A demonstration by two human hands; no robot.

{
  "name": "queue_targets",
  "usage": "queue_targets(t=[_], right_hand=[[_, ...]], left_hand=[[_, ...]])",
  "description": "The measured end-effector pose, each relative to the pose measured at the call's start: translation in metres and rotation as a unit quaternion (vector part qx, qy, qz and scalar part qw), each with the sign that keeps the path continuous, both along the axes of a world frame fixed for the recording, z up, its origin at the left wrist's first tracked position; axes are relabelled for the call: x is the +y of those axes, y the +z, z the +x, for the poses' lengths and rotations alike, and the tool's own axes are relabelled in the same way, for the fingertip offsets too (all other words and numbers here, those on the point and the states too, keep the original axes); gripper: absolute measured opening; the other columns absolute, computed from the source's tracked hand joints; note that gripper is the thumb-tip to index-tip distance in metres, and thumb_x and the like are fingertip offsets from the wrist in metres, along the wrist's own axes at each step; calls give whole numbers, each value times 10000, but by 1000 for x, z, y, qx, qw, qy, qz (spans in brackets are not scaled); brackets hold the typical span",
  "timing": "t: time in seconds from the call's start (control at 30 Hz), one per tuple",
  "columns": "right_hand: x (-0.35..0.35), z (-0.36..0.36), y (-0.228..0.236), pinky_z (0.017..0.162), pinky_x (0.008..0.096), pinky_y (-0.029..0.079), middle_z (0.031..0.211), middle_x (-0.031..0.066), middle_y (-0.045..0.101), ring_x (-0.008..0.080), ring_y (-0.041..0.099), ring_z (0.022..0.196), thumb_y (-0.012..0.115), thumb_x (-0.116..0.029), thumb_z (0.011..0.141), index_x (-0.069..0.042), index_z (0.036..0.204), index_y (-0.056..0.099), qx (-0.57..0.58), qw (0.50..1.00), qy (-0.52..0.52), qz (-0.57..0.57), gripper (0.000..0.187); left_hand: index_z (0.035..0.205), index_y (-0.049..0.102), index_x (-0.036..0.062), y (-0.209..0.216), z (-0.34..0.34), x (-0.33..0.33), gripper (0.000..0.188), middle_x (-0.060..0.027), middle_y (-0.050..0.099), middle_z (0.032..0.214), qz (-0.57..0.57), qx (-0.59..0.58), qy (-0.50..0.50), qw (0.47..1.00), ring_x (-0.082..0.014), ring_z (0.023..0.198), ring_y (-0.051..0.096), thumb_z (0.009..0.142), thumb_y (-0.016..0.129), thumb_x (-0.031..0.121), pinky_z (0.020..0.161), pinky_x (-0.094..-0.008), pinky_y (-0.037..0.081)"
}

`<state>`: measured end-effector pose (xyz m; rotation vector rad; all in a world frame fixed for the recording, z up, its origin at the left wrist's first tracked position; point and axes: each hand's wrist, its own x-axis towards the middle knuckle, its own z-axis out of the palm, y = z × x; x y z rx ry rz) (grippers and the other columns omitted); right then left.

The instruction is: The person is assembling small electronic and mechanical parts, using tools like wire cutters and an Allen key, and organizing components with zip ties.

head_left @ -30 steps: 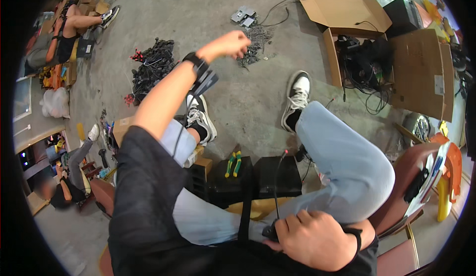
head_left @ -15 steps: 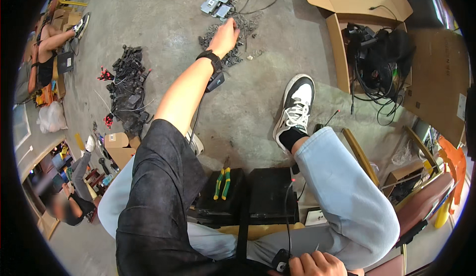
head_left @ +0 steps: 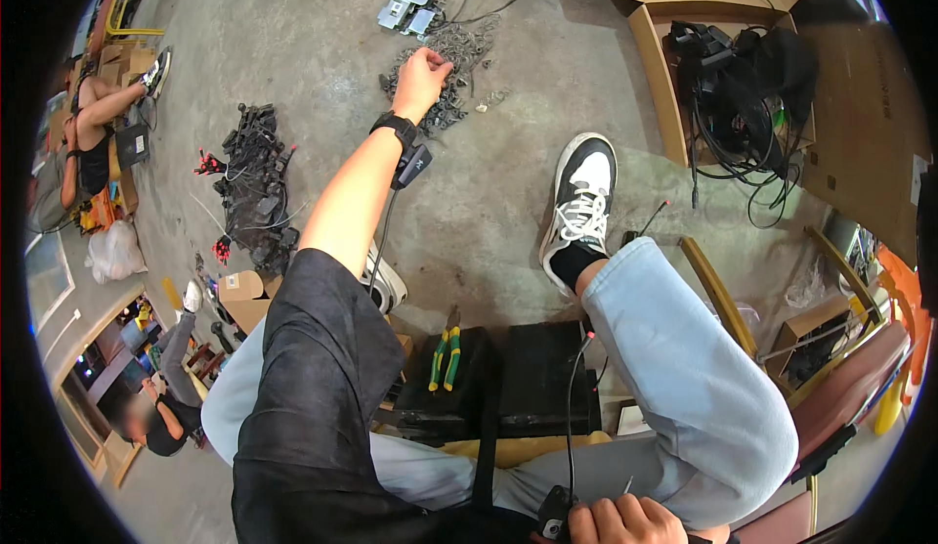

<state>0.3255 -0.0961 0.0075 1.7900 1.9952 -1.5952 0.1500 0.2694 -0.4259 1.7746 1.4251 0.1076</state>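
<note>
My left hand (head_left: 423,83) is over a heap of small dark grey pieces (head_left: 467,60) on the concrete floor, its fingers curled in a pinch; anything between them is too small to make out. A black watch-like band with a small black box (head_left: 412,165) and a cable is on that wrist. At the lower edge, my right hand (head_left: 625,522) is closed near my lap. Beside it is a small black box (head_left: 554,515) with a red-tipped cable (head_left: 572,417) rising from it. A thin pale point (head_left: 628,483) shows above its fingers; the grip is hidden.
A silver metal fixture (head_left: 410,8) lies beyond the heap. Left of it is a pile of black cabled parts (head_left: 256,187) with red tips. Green-yellow pliers (head_left: 446,356) rest on a black case (head_left: 415,402). An open carton (head_left: 660,94) holds black cables (head_left: 743,104). Two people sit at left.
My left hand has drawn back slightly nearer and to the left over the heap. The whole view has shifted a little. My right hand stays closed in about the same place.
</note>
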Motion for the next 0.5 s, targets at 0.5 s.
queue_targets(t=[0.5], right_hand=[[0, -11, 5, 563, 308, 414, 698, 63, 464, 207, 506, 654, 539, -297, 721, -80, 779, 474, -2, 1000, 8, 19, 233]], left_hand=[[1040, 581, -45, 7, -28, -11, 241, -101, 645, 901, 9, -226, 113, 967, -152, 739, 644, 843, 658, 69, 661, -264, 530]])
